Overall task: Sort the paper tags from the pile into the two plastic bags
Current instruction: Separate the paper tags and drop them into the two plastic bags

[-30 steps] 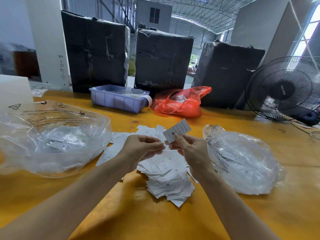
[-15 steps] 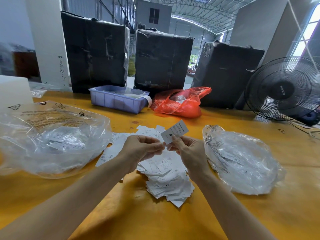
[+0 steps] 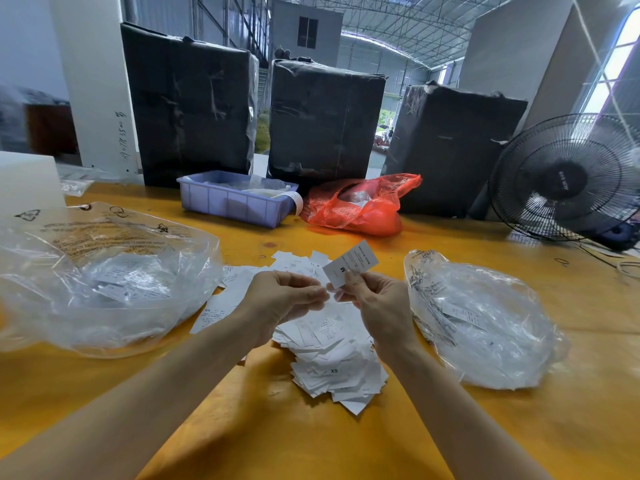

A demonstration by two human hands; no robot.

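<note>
Head view: a paper tag (image 3: 350, 264) marked M is pinched upright by the right hand (image 3: 375, 303) above the pile (image 3: 329, 344), barely shifted from before. The left hand (image 3: 280, 301) is curled beside it, fingertips together; whether anything is held cannot be told. Both plastic bags (image 3: 104, 282) (image 3: 485, 323) are unmoved.

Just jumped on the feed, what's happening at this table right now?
A person is sorting paper tags. The right hand pinches one tag, marked M, above the pile of tags on the yellow table. The left hand is curled beside it. Clear bags, left and right, already hold tags.
</note>
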